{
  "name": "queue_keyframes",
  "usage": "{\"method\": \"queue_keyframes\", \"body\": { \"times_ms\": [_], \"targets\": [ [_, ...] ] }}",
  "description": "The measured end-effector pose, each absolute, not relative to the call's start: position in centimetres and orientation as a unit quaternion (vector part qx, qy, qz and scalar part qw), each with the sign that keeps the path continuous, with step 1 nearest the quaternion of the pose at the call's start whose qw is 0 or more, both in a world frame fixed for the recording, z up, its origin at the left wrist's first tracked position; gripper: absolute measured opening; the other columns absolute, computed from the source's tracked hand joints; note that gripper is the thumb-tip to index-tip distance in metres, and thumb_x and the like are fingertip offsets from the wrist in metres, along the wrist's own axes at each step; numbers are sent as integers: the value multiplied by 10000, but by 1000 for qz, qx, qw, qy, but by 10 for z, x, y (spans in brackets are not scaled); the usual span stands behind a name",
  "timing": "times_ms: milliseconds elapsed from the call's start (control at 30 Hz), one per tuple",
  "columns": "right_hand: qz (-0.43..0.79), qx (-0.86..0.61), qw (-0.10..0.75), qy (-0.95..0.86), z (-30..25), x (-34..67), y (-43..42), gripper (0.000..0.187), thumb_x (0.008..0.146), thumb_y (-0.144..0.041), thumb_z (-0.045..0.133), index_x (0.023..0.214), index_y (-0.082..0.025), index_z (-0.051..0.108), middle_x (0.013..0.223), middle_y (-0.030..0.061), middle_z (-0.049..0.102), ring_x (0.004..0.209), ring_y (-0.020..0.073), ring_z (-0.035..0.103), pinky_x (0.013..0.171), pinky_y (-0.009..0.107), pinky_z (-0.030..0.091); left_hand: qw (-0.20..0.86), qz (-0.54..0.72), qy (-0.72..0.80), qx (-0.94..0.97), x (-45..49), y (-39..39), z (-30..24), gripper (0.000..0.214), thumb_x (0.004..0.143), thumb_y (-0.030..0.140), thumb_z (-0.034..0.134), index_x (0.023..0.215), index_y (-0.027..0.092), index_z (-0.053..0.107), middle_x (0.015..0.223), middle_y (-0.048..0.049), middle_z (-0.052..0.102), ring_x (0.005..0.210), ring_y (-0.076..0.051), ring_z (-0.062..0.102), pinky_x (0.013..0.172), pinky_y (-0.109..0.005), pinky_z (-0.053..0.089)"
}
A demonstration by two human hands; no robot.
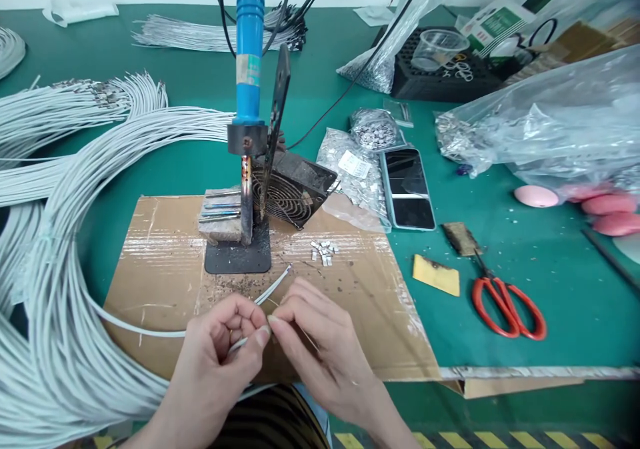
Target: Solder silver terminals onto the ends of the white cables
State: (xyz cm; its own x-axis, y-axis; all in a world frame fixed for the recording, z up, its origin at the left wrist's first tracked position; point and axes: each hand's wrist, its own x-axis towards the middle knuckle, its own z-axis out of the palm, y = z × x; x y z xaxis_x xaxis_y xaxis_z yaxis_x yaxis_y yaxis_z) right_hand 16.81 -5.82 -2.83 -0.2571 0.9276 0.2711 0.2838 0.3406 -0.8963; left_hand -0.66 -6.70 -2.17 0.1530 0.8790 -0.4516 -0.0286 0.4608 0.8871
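My left hand (225, 345) pinches a thin white cable (273, 289) whose free end points up toward the soldering stand. My right hand (317, 342) meets it fingertip to fingertip, closed in a pinch on the same cable or a tiny part I cannot make out. Both hands hover over a sheet of brown cardboard (160, 255). A small heap of metal clips (324, 251) lies just beyond the fingers. A blue-handled soldering iron (249, 55) hangs upright in a black stand (239, 257) behind them.
Big bundles of white cables (55, 289) fill the left side. A small black fan (293, 192), bags of clips (357, 172), a phone (407, 189), a yellow sponge (436, 275), red scissors (507, 305) and plastic bags (550, 125) lie on the green table.
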Motion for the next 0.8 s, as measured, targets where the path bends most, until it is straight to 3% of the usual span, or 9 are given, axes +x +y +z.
{"method": "queue_keyframes", "body": {
  "times_ms": [200,400,533,800],
  "targets": [
    [205,-430,463,-747,-44,159,-61,236,939,-18,525,821,-222,541,697,0,570,663,162,478,638,305,429,644,328,592,356,1,-57,-9,259,728,348,877,704,171,690,566,61,493,528,-81,375,510,-177,331],
    [161,-694,442,-544,-60,211,-43,228,996,-290,640,787,-214,691,694,3,622,622,163,527,591,309,407,568,409,633,332,-11,-43,-8,261,704,342,902,739,164,715,573,70,491,509,-60,298,461,-164,221],
    [183,-721,392,-542,-72,232,-32,148,880,-349,743,826,-216,778,719,19,683,643,188,568,640,337,450,577,415,611,348,-20,-39,-19,245,729,318,896,745,156,713,565,77,465,505,-62,283,450,-174,205],
    [199,-730,415,-504,-81,218,-49,236,895,-437,733,830,-213,763,751,48,714,694,211,626,648,345,502,553,423,632,339,-8,-42,-12,197,737,297,851,724,155,715,581,47,560,530,-68,352,470,-189,223]
  ]
}}
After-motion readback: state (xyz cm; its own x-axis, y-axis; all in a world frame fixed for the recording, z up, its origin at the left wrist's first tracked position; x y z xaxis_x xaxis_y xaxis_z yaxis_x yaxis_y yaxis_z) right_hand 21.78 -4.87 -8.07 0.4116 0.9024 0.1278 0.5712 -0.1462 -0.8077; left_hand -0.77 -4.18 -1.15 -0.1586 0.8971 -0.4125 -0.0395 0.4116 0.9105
